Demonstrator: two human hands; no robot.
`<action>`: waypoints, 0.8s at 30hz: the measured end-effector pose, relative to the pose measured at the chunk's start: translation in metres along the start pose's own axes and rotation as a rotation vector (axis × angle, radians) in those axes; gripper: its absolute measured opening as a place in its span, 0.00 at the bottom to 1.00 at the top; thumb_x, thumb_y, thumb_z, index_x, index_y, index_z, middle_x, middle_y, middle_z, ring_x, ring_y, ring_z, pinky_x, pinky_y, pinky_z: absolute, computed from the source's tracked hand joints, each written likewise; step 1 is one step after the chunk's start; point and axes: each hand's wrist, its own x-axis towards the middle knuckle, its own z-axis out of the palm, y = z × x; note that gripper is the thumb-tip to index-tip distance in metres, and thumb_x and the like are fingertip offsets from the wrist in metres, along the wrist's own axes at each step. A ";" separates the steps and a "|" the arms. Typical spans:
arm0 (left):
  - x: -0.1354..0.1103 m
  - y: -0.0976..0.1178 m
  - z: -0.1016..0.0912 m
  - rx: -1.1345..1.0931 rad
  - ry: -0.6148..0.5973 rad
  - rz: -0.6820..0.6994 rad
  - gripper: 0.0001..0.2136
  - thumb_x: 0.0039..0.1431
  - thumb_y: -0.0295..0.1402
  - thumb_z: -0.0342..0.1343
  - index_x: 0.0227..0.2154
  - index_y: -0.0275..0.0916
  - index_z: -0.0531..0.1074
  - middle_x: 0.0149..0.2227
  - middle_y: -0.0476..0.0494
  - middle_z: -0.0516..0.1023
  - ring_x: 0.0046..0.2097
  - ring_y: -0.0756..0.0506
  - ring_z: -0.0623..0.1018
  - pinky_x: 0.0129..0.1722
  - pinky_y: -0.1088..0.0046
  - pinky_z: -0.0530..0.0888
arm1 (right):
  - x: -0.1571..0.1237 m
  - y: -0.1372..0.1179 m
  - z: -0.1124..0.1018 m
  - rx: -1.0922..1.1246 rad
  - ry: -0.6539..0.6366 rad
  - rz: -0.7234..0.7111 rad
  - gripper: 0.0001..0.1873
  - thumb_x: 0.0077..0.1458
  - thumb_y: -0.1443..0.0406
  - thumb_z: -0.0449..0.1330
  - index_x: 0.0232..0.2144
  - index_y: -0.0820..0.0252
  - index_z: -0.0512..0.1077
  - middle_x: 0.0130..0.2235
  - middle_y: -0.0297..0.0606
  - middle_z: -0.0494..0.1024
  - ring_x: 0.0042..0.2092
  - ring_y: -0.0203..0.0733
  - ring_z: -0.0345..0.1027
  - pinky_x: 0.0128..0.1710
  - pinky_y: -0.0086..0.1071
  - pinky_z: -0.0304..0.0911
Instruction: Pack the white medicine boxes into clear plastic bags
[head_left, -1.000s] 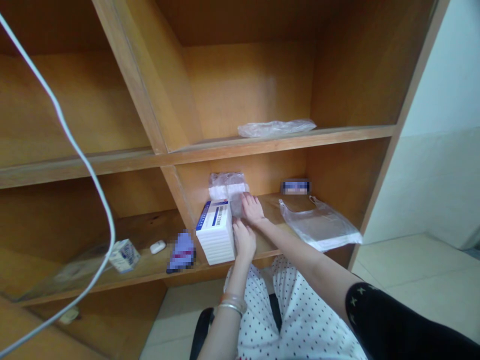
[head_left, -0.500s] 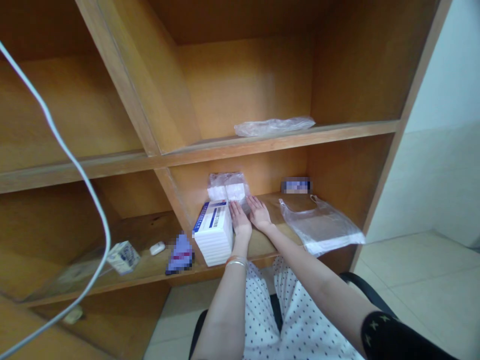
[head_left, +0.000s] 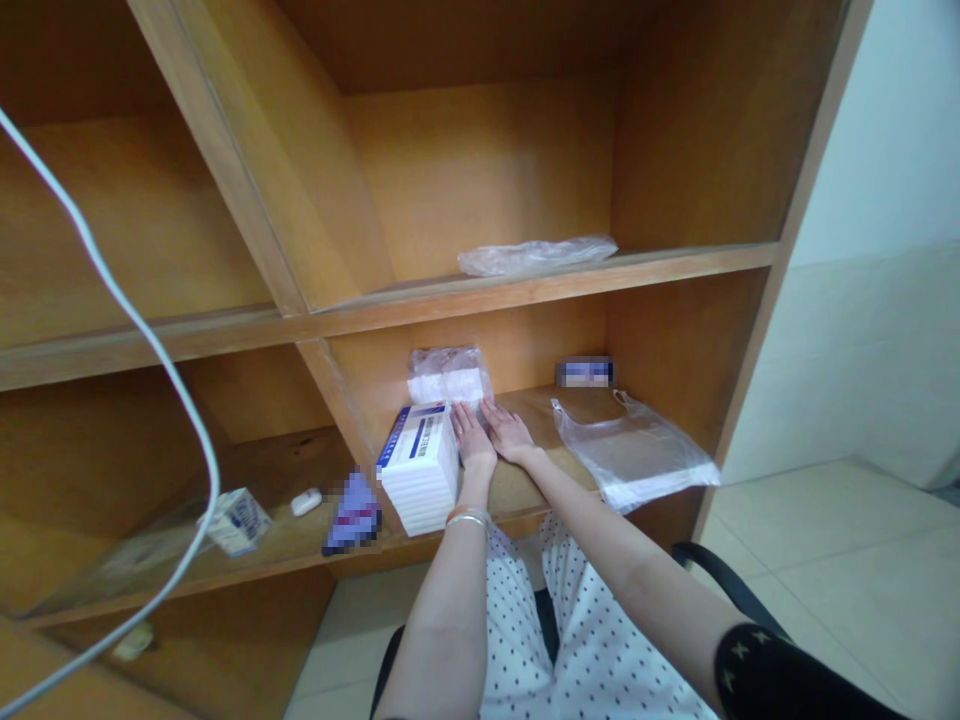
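- Left hand (head_left: pixel 472 438): open and flat, palm down, fingers together and pointing toward the back of the shelf. Its edge sits just beside the right side of the stack of white boxes, touching it or very nearly so. It grips nothing. A thin silver bracelet (head_left: pixel 466 520) circles the wrist.
- Right hand (head_left: pixel 508 430): open and flat on the shelf board, fingers slightly spread, holding nothing. It lies just beside the left hand, near the lower edge of the clear plastic packet.
- Stack of white boxes with blue labels (head_left: pixel 418 470): stands on the lower wooden shelf (head_left: pixel 540 408), left of the hands, its label text too small to read.
- Clear plastic packet of white contents (head_left: pixel 448 375): leans against the shelf's back panel, behind the stack and the hands.
- Right of the hands: a clear plastic bag (head_left: pixel 634 450) lies flat on the shelf, and a blurred blue-and-white box (head_left: pixel 585 373) sits against the back.
- Left of the stack: a blurred purple packet (head_left: pixel 352 513), a small white oval object (head_left: pixel 306 502) and a small white carton (head_left: pixel 238 522).
- Upper shelf: a crumpled clear plastic sheet (head_left: pixel 536 257).
- A white cable (head_left: pixel 142 330) hangs across the left of the view.
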 end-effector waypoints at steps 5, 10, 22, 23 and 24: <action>-0.002 0.003 -0.006 0.000 0.000 0.015 0.29 0.57 0.18 0.34 0.63 0.25 0.44 0.66 0.28 0.42 0.66 0.43 0.42 0.63 0.57 0.49 | 0.000 0.001 0.002 0.065 0.037 0.042 0.35 0.56 0.70 0.44 0.65 0.63 0.42 0.66 0.42 0.44 0.66 0.40 0.42 0.60 0.43 0.48; -0.004 0.002 -0.009 0.016 -0.029 0.082 0.27 0.59 0.20 0.36 0.62 0.27 0.49 0.66 0.31 0.44 0.66 0.44 0.45 0.64 0.61 0.50 | 0.001 0.004 0.002 0.059 0.017 0.018 0.33 0.56 0.69 0.45 0.64 0.63 0.46 0.65 0.42 0.50 0.64 0.41 0.46 0.61 0.42 0.46; -0.009 0.004 -0.012 0.073 -0.099 0.087 0.30 0.57 0.23 0.41 0.63 0.27 0.43 0.65 0.28 0.46 0.65 0.39 0.53 0.60 0.59 0.58 | -0.002 -0.002 -0.005 0.016 0.136 0.099 0.30 0.54 0.70 0.46 0.61 0.62 0.55 0.62 0.42 0.58 0.64 0.43 0.47 0.61 0.41 0.43; -0.011 0.005 -0.014 0.076 -0.090 0.091 0.32 0.55 0.23 0.42 0.63 0.25 0.42 0.65 0.27 0.47 0.64 0.38 0.55 0.59 0.59 0.59 | -0.004 -0.002 -0.007 0.008 0.198 0.162 0.29 0.55 0.70 0.45 0.60 0.67 0.55 0.62 0.48 0.59 0.64 0.45 0.46 0.61 0.44 0.42; -0.012 0.007 -0.016 0.078 -0.078 0.095 0.33 0.54 0.23 0.44 0.63 0.23 0.42 0.65 0.25 0.47 0.63 0.37 0.57 0.58 0.59 0.60 | -0.006 -0.001 -0.009 -0.003 0.274 0.242 0.28 0.56 0.71 0.44 0.59 0.71 0.55 0.61 0.53 0.59 0.64 0.48 0.45 0.61 0.46 0.41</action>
